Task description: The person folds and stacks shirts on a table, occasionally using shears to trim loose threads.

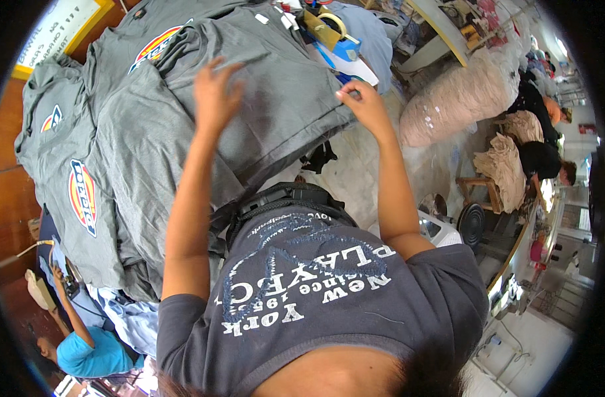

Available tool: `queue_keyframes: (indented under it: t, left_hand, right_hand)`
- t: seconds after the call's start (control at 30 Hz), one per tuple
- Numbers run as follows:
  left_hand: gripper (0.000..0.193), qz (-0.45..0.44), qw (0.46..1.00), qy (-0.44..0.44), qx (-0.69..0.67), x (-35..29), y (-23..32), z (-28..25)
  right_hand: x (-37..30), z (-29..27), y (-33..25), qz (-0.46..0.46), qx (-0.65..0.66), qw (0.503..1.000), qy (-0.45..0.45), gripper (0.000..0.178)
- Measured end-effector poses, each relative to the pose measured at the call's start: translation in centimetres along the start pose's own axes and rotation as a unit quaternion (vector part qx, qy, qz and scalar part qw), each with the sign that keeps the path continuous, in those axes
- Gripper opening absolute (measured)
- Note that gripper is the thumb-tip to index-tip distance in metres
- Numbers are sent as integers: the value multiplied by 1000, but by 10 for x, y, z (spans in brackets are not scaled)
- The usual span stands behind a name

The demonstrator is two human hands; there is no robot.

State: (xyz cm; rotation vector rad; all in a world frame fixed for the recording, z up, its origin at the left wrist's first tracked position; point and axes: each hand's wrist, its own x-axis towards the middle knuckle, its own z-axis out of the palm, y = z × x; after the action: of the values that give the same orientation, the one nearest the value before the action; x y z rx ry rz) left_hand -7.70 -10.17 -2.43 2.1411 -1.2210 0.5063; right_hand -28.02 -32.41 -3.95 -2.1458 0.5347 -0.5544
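A grey T-shirt (276, 99) lies spread over a pile in front of me, its hem running along the near right side. At the shirt's right corner, my right hand (367, 109) has thumb and forefinger closed in a pinch on the edge of the cloth. Above the middle of the same shirt is my left hand (216, 99), its fingers apart, slightly blurred and holding nothing. More grey shirts (110, 165) with colourful oval chest prints spread out to the left, overlapping one another and hanging over the near side.
Beyond the right corner sit a roll of tape (334, 25), a blue box (346, 49) and white paper. A big plastic-wrapped bundle (458, 99) stands to the right, near a wooden stool (481, 192). People work at far right; a person in blue (97, 351) is at lower left.
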Motion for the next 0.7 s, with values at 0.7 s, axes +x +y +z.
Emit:
queue_keyframes:
  t: [0.7]
  left_hand:
    - [38,-111,985,-82,-104,-1,126,61]
  right_hand:
    - [26,8,-26,33,365,928,-63,12]
